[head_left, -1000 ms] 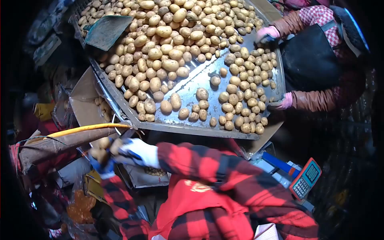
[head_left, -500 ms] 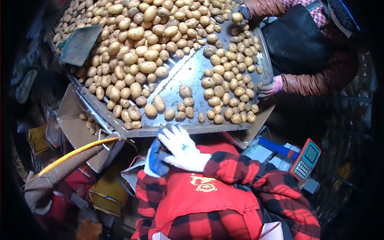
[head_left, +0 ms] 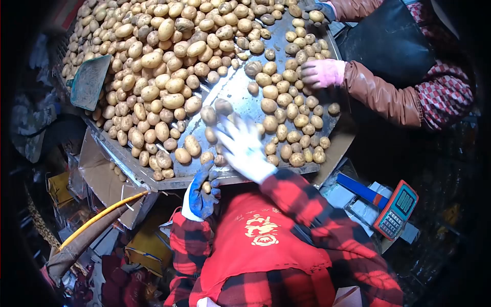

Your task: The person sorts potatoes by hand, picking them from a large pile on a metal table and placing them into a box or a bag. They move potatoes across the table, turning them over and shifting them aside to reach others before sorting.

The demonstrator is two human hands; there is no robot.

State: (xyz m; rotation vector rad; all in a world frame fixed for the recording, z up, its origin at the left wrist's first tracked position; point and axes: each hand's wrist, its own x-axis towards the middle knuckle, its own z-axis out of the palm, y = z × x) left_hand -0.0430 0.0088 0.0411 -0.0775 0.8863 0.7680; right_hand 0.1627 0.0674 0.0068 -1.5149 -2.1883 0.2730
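Note:
My left hand [head_left: 201, 197], in a white glove with a blue coated palm, is at the near edge of the metal sorting table [head_left: 232, 180]. A small potato [head_left: 206, 187] sits in its curled fingers. My right hand [head_left: 243, 148], in a white glove and blurred by motion, reaches over the table with its fingers stretched out. Several potatoes lie around its fingertips, one of them a blurred potato [head_left: 223, 107]; contact with them is hard to make out. A large potato pile [head_left: 163, 61] covers the left and back, and smaller potatoes [head_left: 294, 112] lie on the right.
Across the right edge, a co-worker's pink-gloved hand [head_left: 323, 73] rests over potatoes and another gloved hand [head_left: 319, 11] is farther back. A green scoop [head_left: 90, 82] leans on the pile. Below are a cardboard box [head_left: 105, 176], a yellow-edged strap [head_left: 102, 204] and a scale display [head_left: 396, 210].
My hands, together at the table edge before, have parted. The right has swung forward over the potatoes; the left has turned, showing a small potato. The co-worker's nearer hand has moved onto the potatoes.

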